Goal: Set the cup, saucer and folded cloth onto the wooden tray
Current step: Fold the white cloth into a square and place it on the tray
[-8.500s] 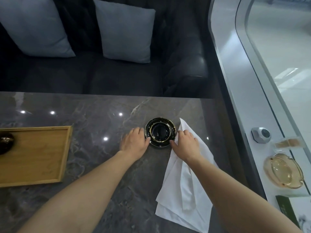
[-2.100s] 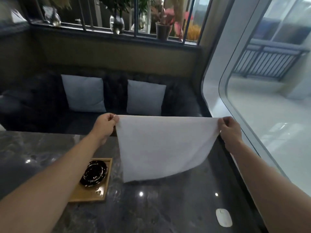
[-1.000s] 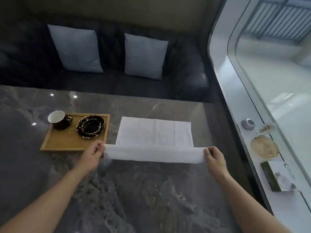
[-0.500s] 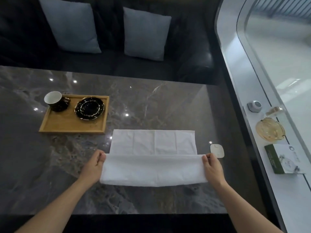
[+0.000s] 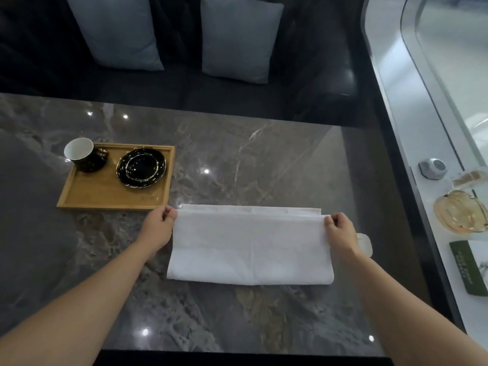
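Observation:
A white cloth [image 5: 249, 245] lies folded in half on the dark marble table, to the right of and nearer than the wooden tray [image 5: 105, 194]. My left hand [image 5: 158, 227] pinches its far left corner and my right hand [image 5: 340, 229] pinches its far right corner, both at the far edge of the fold. On the tray stand a black cup with a white inside [image 5: 83, 155] at the far left and a black gold-rimmed saucer [image 5: 141, 167] to its right.
A small white coaster-like tag [image 5: 365, 243] lies on the table by my right wrist. On the white ledge at the right are a grey device [image 5: 433, 167], an amber glass ashtray [image 5: 460, 213] and a green-and-white box [image 5: 472, 268]. A dark sofa with two grey cushions [image 5: 237, 39] stands beyond the table.
Both hands have carried the cloth's near edge away from me and laid it over the far half, so the cloth now lies doubled. The cup and saucer have not moved.

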Tool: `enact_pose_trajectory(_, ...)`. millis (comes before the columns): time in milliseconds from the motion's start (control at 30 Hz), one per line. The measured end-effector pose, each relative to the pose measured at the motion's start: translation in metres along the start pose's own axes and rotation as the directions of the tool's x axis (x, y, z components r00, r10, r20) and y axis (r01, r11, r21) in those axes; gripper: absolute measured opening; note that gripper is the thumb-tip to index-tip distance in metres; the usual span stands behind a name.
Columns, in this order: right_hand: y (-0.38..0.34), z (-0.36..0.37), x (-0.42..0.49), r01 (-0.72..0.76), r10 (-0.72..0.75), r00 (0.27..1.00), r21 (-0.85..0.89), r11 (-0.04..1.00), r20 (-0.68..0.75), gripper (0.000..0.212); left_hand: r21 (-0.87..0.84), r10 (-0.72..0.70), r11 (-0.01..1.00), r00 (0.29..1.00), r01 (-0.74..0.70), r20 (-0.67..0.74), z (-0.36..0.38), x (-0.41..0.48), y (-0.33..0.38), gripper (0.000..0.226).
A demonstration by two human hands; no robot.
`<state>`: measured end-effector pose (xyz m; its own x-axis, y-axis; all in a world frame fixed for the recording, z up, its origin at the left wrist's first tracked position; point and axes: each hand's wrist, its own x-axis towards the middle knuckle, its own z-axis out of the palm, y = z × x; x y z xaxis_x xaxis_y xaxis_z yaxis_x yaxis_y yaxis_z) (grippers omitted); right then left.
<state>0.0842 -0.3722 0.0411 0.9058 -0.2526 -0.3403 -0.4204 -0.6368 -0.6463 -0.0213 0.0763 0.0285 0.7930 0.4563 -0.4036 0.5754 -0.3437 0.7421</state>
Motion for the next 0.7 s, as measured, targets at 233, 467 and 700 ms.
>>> enact_pose_trajectory(233, -0.006, 0.011, 0.027, -0.007, 0.008, 1.0, -0.057, 0.998, 0.003, 0.023, 0.051, -0.025, 0.998, 0.999, 0.027, -0.043, 0.012, 0.028, 0.006, 0.02)
enact_pose_trajectory(467, -0.007, 0.02, 0.039, -0.048, 0.05, 0.999, -0.116, 0.992, 0.02, 0.027, 0.243, 0.015, 0.97, 0.996, 0.006, -0.085, 0.022, 0.032, 0.008, 0.021)
enact_pose_trajectory(700, -0.005, 0.025, 0.04, -0.048, 0.047, 0.999, -0.117, 0.992, -0.011, 0.023, 0.352, 0.01, 0.935, 0.986, 0.049, -0.164, 0.033, 0.029, 0.015, 0.026)
